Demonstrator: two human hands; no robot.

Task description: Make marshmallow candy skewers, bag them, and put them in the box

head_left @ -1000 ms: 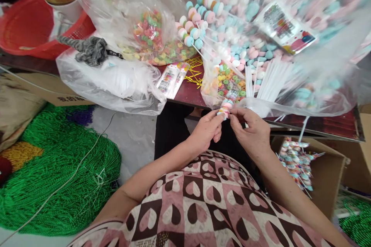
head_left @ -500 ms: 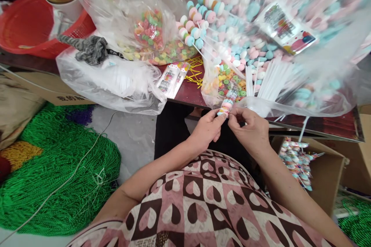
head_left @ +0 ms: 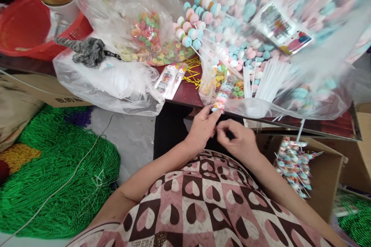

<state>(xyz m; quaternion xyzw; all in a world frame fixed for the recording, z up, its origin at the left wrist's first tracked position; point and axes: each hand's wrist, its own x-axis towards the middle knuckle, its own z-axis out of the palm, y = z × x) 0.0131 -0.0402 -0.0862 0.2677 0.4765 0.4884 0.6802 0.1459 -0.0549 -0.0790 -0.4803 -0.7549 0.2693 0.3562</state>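
My left hand [head_left: 201, 127] is closed around the lower end of a marshmallow skewer [head_left: 222, 98] in a clear printed wrapper, which points up and away from me over the table edge. My right hand [head_left: 240, 137] is just to the right and below, thumb and forefinger pinched together near the skewer's bottom end. Whatever lies between those fingertips is too small to make out. Beyond the skewer are gummy rings [head_left: 239, 89] in a clear bag and white sticks [head_left: 269, 81]. Gold twist ties [head_left: 193, 71] and printed wrappers [head_left: 171, 80] lie to the left.
Unwrapped marshmallow skewers [head_left: 189, 31] rest on a big bag of marshmallows [head_left: 234, 46]. At lower right, a cardboard box [head_left: 324, 173] holds wrapped skewers [head_left: 294, 166]. A red basket [head_left: 23, 27] stands far left; green bead strings [head_left: 58, 185] heap on the floor.
My right hand has moved left and down, toward the skewer's lower end. The wrapped skewer and my left hand have shifted slightly left, and more of the wrapper shows.
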